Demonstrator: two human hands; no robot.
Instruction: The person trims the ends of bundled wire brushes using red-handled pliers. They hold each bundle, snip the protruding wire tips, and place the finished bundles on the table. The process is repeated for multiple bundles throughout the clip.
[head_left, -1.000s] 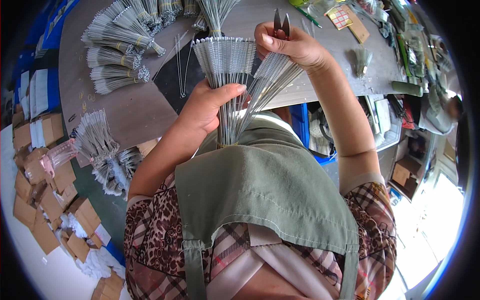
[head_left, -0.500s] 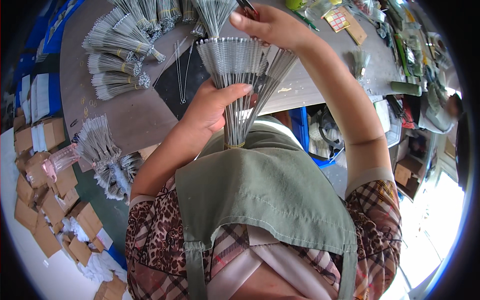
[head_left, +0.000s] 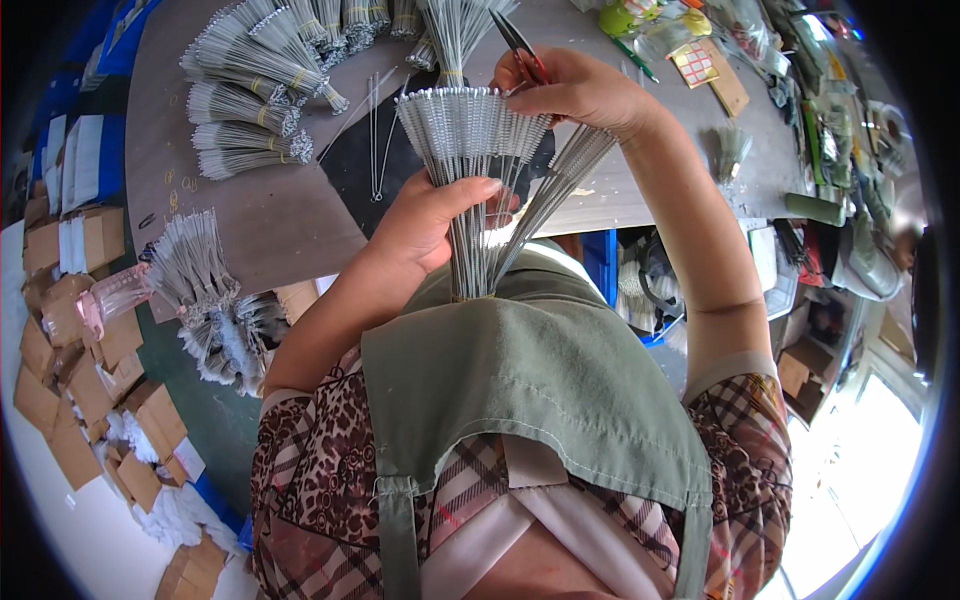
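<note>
The fanned bundle of thin silver wire brushes point(head_left: 455, 140) is held up in front of the flat black mat point(head_left: 350, 165), bristled ends over the mat, lower ends on the person's side of it, by the grey-green cloth apron point(head_left: 520, 370). The left hand point(head_left: 425, 215), nearer the person than the mat, is closed around the stems, thumb across the front. A narrower group of brushes point(head_left: 565, 165) splits off rightward. The right hand point(head_left: 580, 90), by the mat's right side, is curled around red-handled snips with dark pointed blades point(head_left: 515, 38), the blades slightly apart; its fingertips are at the bundle's upper right edge, and whether they pinch a brush I cannot tell. Loose wire brushes point(head_left: 374, 130) lie on the mat; yellow-banded wire bundles point(head_left: 240, 110) lie left of it, on the grey-brown table point(head_left: 250, 225).
</note>
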